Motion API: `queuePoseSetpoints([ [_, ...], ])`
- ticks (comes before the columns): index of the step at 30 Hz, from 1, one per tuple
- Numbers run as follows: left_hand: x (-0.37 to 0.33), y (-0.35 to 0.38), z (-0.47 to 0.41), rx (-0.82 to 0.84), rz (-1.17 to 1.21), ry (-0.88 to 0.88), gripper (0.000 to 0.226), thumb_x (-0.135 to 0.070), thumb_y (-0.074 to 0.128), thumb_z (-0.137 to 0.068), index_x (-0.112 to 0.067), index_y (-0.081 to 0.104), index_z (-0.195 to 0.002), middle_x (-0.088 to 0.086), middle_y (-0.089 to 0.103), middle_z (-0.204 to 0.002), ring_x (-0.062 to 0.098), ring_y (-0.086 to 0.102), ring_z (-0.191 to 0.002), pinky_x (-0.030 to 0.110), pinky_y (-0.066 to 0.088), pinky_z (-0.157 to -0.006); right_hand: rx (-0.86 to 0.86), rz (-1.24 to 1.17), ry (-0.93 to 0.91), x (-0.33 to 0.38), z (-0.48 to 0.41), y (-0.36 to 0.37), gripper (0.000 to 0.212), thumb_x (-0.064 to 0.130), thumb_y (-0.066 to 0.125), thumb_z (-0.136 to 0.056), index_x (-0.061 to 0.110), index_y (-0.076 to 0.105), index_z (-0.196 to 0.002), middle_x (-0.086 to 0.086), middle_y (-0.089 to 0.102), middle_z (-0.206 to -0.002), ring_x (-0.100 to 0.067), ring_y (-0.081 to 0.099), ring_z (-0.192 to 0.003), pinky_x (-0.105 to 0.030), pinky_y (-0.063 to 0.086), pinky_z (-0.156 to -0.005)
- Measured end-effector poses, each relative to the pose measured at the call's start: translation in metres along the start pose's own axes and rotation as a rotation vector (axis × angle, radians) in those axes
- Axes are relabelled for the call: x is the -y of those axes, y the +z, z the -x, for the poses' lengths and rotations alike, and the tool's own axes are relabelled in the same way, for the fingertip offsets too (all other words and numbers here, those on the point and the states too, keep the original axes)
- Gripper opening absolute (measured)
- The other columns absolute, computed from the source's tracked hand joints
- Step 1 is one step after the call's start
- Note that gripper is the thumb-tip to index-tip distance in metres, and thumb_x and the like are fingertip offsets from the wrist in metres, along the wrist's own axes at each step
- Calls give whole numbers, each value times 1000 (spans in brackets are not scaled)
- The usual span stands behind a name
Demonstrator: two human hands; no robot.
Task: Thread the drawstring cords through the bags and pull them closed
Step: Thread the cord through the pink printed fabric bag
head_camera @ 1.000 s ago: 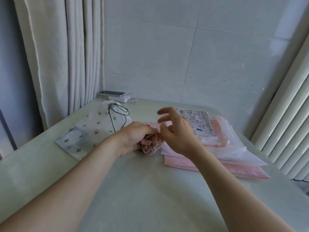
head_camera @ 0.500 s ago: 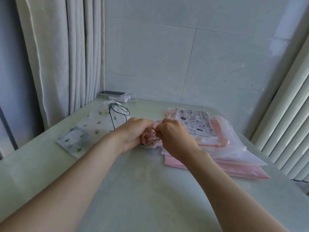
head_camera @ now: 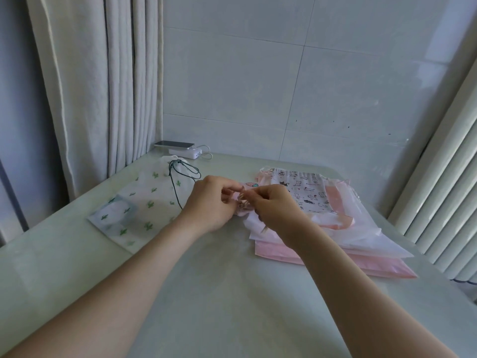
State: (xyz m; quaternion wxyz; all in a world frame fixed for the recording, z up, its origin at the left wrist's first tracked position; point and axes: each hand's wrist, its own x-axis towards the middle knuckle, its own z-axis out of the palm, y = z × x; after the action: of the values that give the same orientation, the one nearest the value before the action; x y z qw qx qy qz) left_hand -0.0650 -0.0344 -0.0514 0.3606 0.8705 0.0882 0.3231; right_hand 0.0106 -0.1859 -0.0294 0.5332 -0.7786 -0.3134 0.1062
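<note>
The right hand [head_camera: 276,210], raised with fingers spread a second ago, has come down to meet the left hand [head_camera: 209,202] at the small pink fabric drawstring bag [head_camera: 243,205]. The bag lies bunched on the pale green table [head_camera: 232,293], at the near-left edge of the stack of pink and white bags [head_camera: 348,228]. Both hands pinch its gathered mouth; the cord is too small to make out. Tightening appears under way. The white cactus-print bag [head_camera: 144,202], left, is already corded.

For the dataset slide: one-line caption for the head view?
Left hand and right hand pinch a bunched small pink bag between a cactus-print bag and a stack of bags.
</note>
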Motion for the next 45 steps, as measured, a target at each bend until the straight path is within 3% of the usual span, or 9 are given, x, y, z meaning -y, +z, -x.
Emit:
queuePoseSetpoints([
  [4,1,1,0,25,0,8,15,-36,79,-78,-43,79,-91,-11,71,-104,8,70,-90,30,58,-86,-67,-89,19,4,2,-1,26,14,57,-107,2,76,-96,16,52,-40,1,45,-37,-13,36,-41],
  [11,-15,-15,-10,-23,279,-214,39,-38,44,-75,0,44,-66,7,45,-68,20,39,-67,37,32,-68,-128,-126,19,2,1,1,24,20,59,-106,7,77,-95,0,51,-54,-5,30,-35,-16,25,-37],
  [18,-29,-24,3,365,372,-479,67,-54,36,-100,1,73,-87,22,75,-81,30,68,-66,35,52,-70,-116,-183,-29,1,-1,2,22,16,64,-100,12,80,-86,-8,68,-70,-16,54,-61,-24,42,-52],
  [27,-19,-19,-1,381,551,-463,27,-21,51,-101,-3,69,-92,26,75,-107,38,75,-99,48,56,-98,82,-197,-136,2,3,-3,26,8,58,-105,-6,78,-98,-5,67,-68,-4,55,-54,-14,44,-57],
  [31,-20,-20,-2,403,553,-553,25,-17,43,-95,-14,51,-71,7,44,-63,22,39,-49,29,37,-54,3,-57,-133,-2,-2,-3,26,3,56,-102,10,81,-105,-19,75,-83,-3,49,-49,-16,38,-50],
  [33,-19,-23,-2,401,436,-570,28,-22,43,-93,-20,46,-65,-3,27,-59,16,16,-50,27,13,-52,-44,86,-175,-7,-5,-3,28,3,57,-100,18,81,-99,-7,70,-69,-4,39,-43,-20,34,-49],
  [37,-16,-28,-2,392,337,-499,33,-30,57,-99,-21,70,-70,-3,23,-59,16,15,-49,24,11,-50,-155,337,-305,-9,-9,-3,20,10,65,-98,19,82,-101,12,77,-88,1,65,-76,-6,45,-68],
  [42,-13,-26,-2,353,330,-460,27,-25,58,-103,-15,81,-92,-5,49,-58,14,19,-50,24,13,-50,-244,432,-312,-10,-11,-2,18,7,62,-96,12,80,-94,7,74,-74,-1,60,-61,-8,39,-59],
  [45,-11,-22,-2,308,351,-433,25,-19,60,-99,-11,83,-98,-1,81,-89,16,28,-51,28,18,-52,-208,399,-241,-8,-10,-2,23,3,59,-95,13,80,-96,1,78,-80,-13,66,-66,-25,51,-66],
])
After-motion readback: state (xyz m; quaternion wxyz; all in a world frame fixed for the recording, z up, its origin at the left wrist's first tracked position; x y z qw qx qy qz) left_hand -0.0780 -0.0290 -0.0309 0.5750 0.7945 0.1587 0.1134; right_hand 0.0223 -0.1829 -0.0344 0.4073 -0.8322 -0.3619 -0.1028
